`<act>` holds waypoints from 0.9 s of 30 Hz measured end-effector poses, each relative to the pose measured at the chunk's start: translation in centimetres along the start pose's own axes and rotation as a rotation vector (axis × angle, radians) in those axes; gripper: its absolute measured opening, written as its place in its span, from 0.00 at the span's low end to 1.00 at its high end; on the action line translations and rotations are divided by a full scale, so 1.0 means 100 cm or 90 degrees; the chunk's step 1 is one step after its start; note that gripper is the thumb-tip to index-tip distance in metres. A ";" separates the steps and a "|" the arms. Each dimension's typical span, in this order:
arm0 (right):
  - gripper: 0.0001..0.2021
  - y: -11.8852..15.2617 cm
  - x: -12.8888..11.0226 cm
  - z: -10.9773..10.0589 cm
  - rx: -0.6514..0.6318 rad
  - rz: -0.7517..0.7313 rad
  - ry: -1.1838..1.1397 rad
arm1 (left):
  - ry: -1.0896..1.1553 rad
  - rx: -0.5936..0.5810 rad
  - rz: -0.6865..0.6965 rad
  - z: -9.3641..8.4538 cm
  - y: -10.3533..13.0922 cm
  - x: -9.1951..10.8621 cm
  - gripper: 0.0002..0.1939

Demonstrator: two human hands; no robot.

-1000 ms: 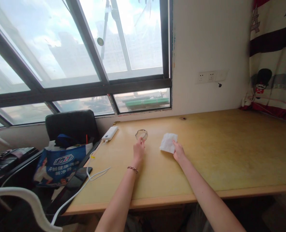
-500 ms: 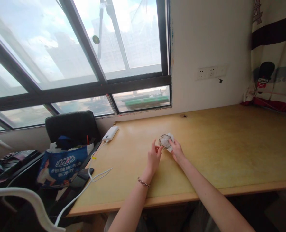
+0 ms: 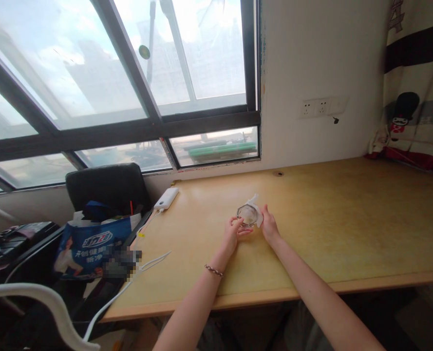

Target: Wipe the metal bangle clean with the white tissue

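Note:
Above the wooden table, a small clear glass dish (image 3: 247,215) with a faceted rim is gripped at its lower left by my left hand (image 3: 233,233), thumb over the edge and fingers beneath. A crumpled white tissue (image 3: 254,207) lies against the right side of the dish. My right hand (image 3: 269,225) is closed on the tissue's right edge, its fingers partly hidden behind it. A braided bracelet (image 3: 214,270) circles my left wrist.
The table (image 3: 333,219) stands under the window. A white power bank (image 3: 166,199) with a white cable (image 3: 154,263) is at its left edge. Beyond it, a blue bag (image 3: 88,251) rests on a black chair (image 3: 107,187). Sockets (image 3: 314,107) are on the wall.
The dish now tilts more openly toward the camera, and my left thumb lies over its rim. My right hand has shifted to the right side of the tissue, which sticks up higher.

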State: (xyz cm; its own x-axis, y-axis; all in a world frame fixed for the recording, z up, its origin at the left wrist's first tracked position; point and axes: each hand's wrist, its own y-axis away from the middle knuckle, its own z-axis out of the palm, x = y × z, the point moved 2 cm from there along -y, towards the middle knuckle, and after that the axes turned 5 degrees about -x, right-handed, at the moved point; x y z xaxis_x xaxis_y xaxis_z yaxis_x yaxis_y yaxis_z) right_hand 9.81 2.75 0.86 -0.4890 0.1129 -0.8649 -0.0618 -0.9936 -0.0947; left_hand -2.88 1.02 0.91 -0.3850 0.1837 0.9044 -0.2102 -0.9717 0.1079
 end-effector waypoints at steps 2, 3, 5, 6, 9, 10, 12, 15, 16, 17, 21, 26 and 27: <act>0.25 -0.001 0.000 -0.002 0.004 0.013 -0.010 | 0.041 0.001 0.022 0.001 0.001 0.001 0.19; 0.23 -0.001 0.000 -0.003 0.004 0.018 -0.005 | 0.060 0.004 0.036 0.001 0.001 0.001 0.19; 0.19 0.000 0.000 -0.002 -0.004 0.027 0.015 | 0.084 0.017 0.060 -0.001 0.000 0.003 0.18; 0.18 0.001 0.001 -0.001 -0.014 0.034 0.026 | 0.087 0.031 0.069 -0.002 0.000 0.004 0.18; 0.18 0.006 0.002 0.004 -0.051 0.052 0.046 | 0.056 0.092 0.085 -0.007 -0.001 0.006 0.20; 0.19 0.008 0.002 0.005 -0.061 0.055 0.047 | 0.035 0.116 0.092 -0.008 -0.001 0.006 0.20; 0.21 0.010 0.002 0.007 -0.071 0.057 0.045 | -0.012 0.150 0.113 -0.009 -0.001 0.007 0.21; 0.23 0.011 0.003 0.008 -0.074 0.080 0.038 | -0.069 0.138 0.148 -0.007 -0.002 0.005 0.21; 0.23 0.012 0.004 0.008 -0.082 0.095 0.033 | -0.087 0.126 0.159 -0.005 -0.002 0.005 0.21; 0.23 0.011 0.005 0.008 -0.092 0.109 0.024 | -0.105 0.111 0.169 -0.004 -0.002 0.004 0.21; 0.19 0.010 0.008 0.006 -0.109 0.126 0.021 | -0.160 0.038 0.200 0.003 0.000 0.001 0.21; 0.07 0.013 -0.001 -0.002 0.068 -0.031 0.350 | -0.235 0.004 0.229 0.009 0.008 0.003 0.21; 0.07 0.015 -0.004 -0.003 0.098 -0.071 0.404 | -0.253 0.005 0.234 0.010 0.009 0.004 0.20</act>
State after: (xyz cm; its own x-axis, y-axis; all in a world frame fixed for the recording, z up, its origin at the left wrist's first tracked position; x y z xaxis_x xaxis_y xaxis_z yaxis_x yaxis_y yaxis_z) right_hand 10.18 1.24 0.96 0.1321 0.1422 -0.9810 -0.2284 -0.9587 -0.1697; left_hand -2.33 0.02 1.76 -0.0617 -0.2382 0.9693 -0.1183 -0.9625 -0.2441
